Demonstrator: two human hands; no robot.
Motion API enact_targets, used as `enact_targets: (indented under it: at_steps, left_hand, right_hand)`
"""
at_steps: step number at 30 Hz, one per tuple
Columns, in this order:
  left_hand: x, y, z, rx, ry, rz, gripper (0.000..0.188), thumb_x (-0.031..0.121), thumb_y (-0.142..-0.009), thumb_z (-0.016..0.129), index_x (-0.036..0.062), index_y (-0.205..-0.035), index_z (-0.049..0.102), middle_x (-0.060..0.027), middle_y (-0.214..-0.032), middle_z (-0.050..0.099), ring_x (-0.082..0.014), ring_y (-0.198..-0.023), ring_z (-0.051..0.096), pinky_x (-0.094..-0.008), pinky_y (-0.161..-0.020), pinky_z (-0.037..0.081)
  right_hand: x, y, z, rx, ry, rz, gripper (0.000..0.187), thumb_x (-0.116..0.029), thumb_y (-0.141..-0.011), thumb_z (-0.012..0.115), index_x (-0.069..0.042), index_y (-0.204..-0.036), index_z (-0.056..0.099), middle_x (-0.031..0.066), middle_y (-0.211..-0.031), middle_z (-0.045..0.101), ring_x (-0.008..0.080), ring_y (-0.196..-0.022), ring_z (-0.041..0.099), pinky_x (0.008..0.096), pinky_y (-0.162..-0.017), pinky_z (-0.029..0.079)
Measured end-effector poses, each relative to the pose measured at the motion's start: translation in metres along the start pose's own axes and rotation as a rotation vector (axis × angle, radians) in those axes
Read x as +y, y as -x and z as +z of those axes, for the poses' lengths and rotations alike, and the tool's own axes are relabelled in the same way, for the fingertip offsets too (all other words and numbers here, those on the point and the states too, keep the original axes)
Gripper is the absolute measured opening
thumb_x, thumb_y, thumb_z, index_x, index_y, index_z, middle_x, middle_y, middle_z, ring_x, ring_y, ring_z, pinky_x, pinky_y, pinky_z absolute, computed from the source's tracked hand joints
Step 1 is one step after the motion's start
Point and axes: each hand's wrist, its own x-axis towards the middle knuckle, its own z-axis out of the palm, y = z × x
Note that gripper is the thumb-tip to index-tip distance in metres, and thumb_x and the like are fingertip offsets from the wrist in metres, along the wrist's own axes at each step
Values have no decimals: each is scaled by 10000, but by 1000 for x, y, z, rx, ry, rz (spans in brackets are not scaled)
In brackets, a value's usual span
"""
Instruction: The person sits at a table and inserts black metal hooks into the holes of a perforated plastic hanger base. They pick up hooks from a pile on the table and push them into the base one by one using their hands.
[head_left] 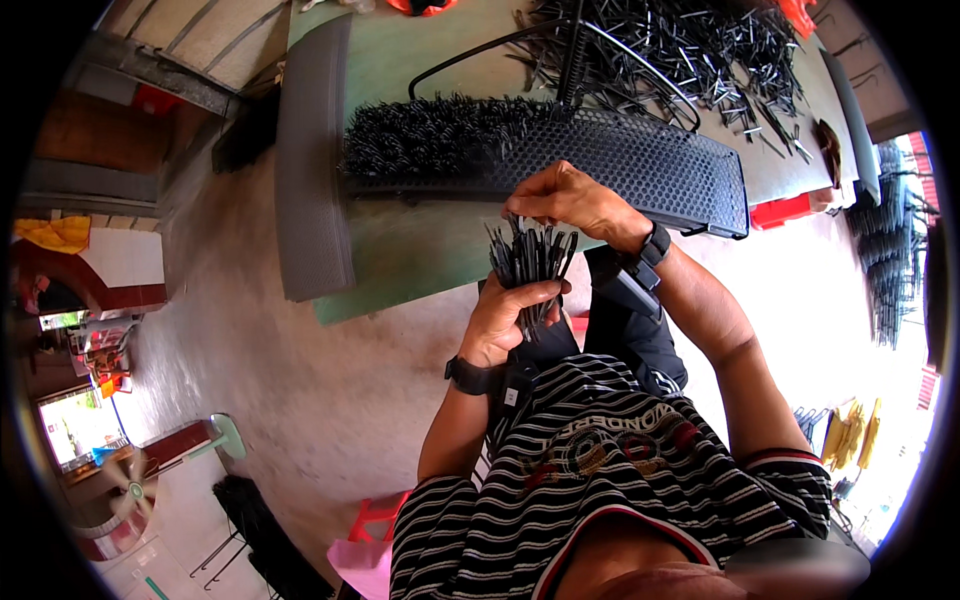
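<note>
1. Bundle of thin black plastic strips (530, 262), stiff-looking and pointed at their upper ends, sits at the centre of the frame, just below the green tabletop (400, 262).
2. Left hand (508, 318) is clamped around the lower half of the bundle, fingers wrapped tight; that low grip looks the sensible hold, since the tips fan out loose above.
3. Right hand (575, 197) has its fingers pinched together on the strip tops, just in front of the black perforated mesh panel (640, 160).
4. Judged by look, each strip is light and springy, smooth enough to slide out of a slack grip.
5. Counts: one bundle, its strips too many and too close to count; one mesh panel; one grey padded slab (312, 165) at upper left; loose black strips (700, 50) heaped at upper right, uncountable.
</note>
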Motion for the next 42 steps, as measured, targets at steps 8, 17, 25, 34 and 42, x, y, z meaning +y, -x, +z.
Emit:
enact_targets:
  at_steps: [8, 17, 25, 34, 42]
  left_hand:
    - [3, -6, 9, -20, 3, 39, 237, -39, -707, 667, -33, -932, 590, -136, -796, 658, -208, -551, 599, -297, -497, 470]
    - [1, -19, 5, 62, -99, 36, 257, -36, -713, 672, -19, -957, 593, -120, -805, 655, -221, -598, 630, -306, -533, 498]
    - [2, -44, 2, 176, 200, 150, 203, -5, -781, 626, 7, -983, 608, -75, -884, 645, -184, -757, 630, -308, -630, 530]
    - [14, -46, 29, 381, 39, 310, 161, -55, -749, 629, -42, -910, 623, -107, -840, 651, -190, -677, 627, -307, -558, 534]
    - [3, -52, 30, 378, -17, 356, 237, -33, -727, 674, -12, -954, 609, -114, -819, 659, -225, -597, 630, -313, -513, 515]
  right_hand:
    - [8, -1, -9, 21, 70, -90, 230, -185, -838, 608, 34, -857, 677, 11, -682, 626, 50, -627, 531, 222, -583, 441]
    - [-2, 4, -16, 523, -264, -139, 220, -171, -892, 565, 30, -883, 656, 23, -650, 594, 64, -555, 549, 199, -469, 396]
    - [31, 59, 5, 410, 694, -933, 347, 10, -684, 678, 24, -1023, 605, 122, -994, 572, 265, -853, 625, 317, -641, 561]
    - [24, 52, 1, 512, 125, -226, 184, -127, -855, 621, 42, -926, 637, 118, -772, 641, 138, -593, 611, 256, -527, 505]
    - [17, 30, -29, 297, -249, 28, 165, -122, -862, 622, 43, -876, 626, 67, -725, 639, 87, -533, 586, 198, -471, 474]
